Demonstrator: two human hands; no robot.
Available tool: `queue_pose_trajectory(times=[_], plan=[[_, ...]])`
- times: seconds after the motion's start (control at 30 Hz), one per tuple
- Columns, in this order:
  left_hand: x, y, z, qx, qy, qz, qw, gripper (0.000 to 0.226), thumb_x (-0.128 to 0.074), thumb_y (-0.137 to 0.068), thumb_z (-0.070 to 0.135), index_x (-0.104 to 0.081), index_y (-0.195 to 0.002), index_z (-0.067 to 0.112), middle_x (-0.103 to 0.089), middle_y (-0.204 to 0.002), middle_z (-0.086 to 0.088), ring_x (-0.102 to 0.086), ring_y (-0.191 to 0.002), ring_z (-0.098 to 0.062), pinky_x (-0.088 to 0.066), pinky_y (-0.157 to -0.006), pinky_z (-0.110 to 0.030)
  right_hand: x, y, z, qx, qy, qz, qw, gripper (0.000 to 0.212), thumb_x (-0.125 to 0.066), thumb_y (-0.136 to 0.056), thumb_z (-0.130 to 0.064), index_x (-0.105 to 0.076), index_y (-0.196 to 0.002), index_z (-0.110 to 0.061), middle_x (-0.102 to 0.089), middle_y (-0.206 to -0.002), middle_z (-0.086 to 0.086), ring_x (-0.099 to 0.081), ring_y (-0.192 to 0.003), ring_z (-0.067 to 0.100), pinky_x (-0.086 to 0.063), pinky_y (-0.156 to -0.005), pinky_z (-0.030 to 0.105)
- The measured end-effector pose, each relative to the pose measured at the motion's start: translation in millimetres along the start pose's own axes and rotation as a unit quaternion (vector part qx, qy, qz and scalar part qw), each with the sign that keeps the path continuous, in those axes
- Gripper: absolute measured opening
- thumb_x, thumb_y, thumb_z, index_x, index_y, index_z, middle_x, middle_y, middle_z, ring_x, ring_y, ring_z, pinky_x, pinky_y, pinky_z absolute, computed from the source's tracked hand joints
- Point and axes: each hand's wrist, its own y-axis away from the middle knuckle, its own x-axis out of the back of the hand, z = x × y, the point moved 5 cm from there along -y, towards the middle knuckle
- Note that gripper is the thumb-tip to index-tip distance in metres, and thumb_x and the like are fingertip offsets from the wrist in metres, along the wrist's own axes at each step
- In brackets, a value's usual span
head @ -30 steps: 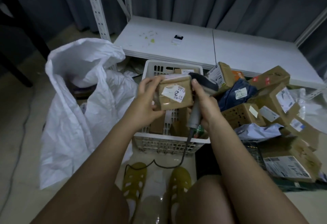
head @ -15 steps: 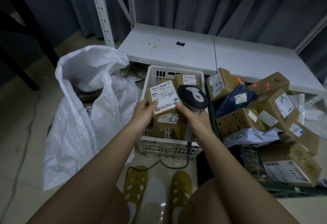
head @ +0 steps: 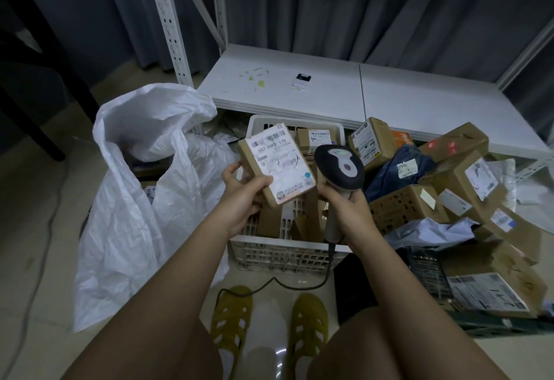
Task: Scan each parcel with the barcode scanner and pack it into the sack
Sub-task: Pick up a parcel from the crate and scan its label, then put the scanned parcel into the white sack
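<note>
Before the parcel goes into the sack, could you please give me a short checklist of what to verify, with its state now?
1. Left hand holds the parcel firmly: ok.
2. Label with barcode faces up, uncovered: ok.
3. Right hand grips the scanner: ok.
4. Scanner aimed at the barcode: not ok; its head sits beside the parcel.
5. Scan registered: cannot tell.
6. Sack mouth open on the left: ok.
</note>
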Motion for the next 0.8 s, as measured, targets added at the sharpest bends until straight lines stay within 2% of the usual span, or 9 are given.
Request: queue_pose_trajectory(times=[0.1,0.17,0.23,0.3,0.37,0.47,0.6,0.7,0.8], plan=[[7,-7,-5,-0.037,-0.117,0.012,0.992,0.095,-0.072,-0.080,0.003,-0.008,-0.147,0.026,-0.048,-0.123,0.006,-0.051,-0.115,-0.017,-0.046,-0.102,-0.046,1,5,1,-0.006,0.051,-0.032,0.998,0.017,-0.067,-0.091,-0.024,-0.057,-0.103,-0.029,-0.062,-0.092,-0.014,-0.058,-0.088,0.004,-0.047,-0.085,0.028],[10,-10,-10,-0.042,-0.167,0.006,0.985,0.114,-0.083,-0.067,0.012,-0.006,-0.150,0.030,-0.041,-0.138,0.003,-0.048,-0.124,-0.017,-0.044,-0.105,-0.048,-3,10,5,-0.020,0.105,-0.083,0.991,0.012,-0.068,-0.089,-0.031,-0.062,-0.094,-0.021,-0.063,-0.079,-0.003,-0.059,-0.076,0.010,-0.046,-0.077,0.031],[11,-12,-14,-0.047,-0.189,0.000,0.981,0.125,-0.087,-0.056,0.021,-0.006,-0.150,0.034,-0.034,-0.147,-0.001,-0.047,-0.127,-0.018,-0.044,-0.105,-0.049,-6,14,7,-0.026,0.145,-0.114,0.983,0.014,-0.067,-0.089,-0.026,-0.065,-0.094,-0.013,-0.064,-0.076,0.010,-0.061,-0.075,0.017,-0.046,-0.074,0.033],[11,-15,-17,-0.050,-0.185,-0.005,0.981,0.124,-0.088,-0.060,0.015,-0.006,-0.151,0.031,-0.034,-0.149,-0.002,-0.047,-0.128,-0.018,-0.045,-0.104,-0.049,-5,17,6,-0.015,0.160,-0.106,0.981,0.003,-0.068,-0.088,-0.019,-0.067,-0.091,-0.019,-0.068,-0.074,0.003,-0.062,-0.076,0.014,-0.046,-0.071,0.028],[11,-16,-18,-0.053,-0.191,-0.011,0.980,0.122,-0.087,-0.063,0.011,-0.006,-0.152,0.030,-0.034,-0.149,-0.003,-0.048,-0.127,-0.017,-0.046,-0.103,-0.048,-6,21,2,-0.007,0.152,-0.107,0.982,0.012,-0.072,-0.085,-0.017,-0.066,-0.089,-0.027,-0.068,-0.075,-0.008,-0.063,-0.077,0.009,-0.047,-0.069,0.022],[13,-15,-18,-0.049,-0.197,-0.012,0.979,0.113,-0.083,-0.069,0.004,-0.009,-0.152,0.025,-0.036,-0.149,-0.003,-0.049,-0.125,-0.016,-0.047,-0.102,-0.046,-5,26,1,-0.016,0.147,-0.127,0.981,0.017,-0.077,-0.081,-0.017,-0.069,-0.096,-0.022,-0.073,-0.091,0.004,-0.067,-0.082,0.019,-0.051,-0.069,0.022],[16,-16,-20,-0.038,-0.212,0.000,0.977,0.106,-0.079,-0.073,0.003,-0.012,-0.152,0.023,-0.038,-0.147,-0.006,-0.047,-0.126,-0.019,-0.048,-0.099,-0.040,0,27,-3,0.006,0.177,-0.117,0.977,0.019,-0.079,-0.079,-0.014,-0.069,-0.096,-0.016,-0.069,-0.099,0.022,-0.062,-0.076,0.025,-0.053,-0.066,0.034],[18,-18,-21,-0.034,-0.210,0.001,0.977,0.104,-0.078,-0.075,0.002,-0.011,-0.152,0.022,-0.039,-0.147,-0.007,-0.046,-0.129,-0.021,-0.047,-0.096,-0.037,5,25,1,-0.001,0.183,-0.108,0.977,0.025,-0.078,-0.079,-0.013,-0.067,-0.095,0.003,-0.065,-0.077,0.021,-0.055,-0.065,0.020,-0.046,-0.060,0.034],[19,-19,-20,-0.032,-0.208,0.005,0.978,0.106,-0.079,-0.074,0.004,-0.009,-0.153,0.023,-0.038,-0.148,-0.008,-0.046,-0.129,-0.021,-0.047,-0.098,-0.038,7,22,5,-0.007,0.184,-0.112,0.976,0.020,-0.077,-0.080,-0.013,-0.060,-0.073,-0.007,-0.053,-0.058,0.007,-0.048,-0.052,0.018,-0.041,-0.055,0.034]])
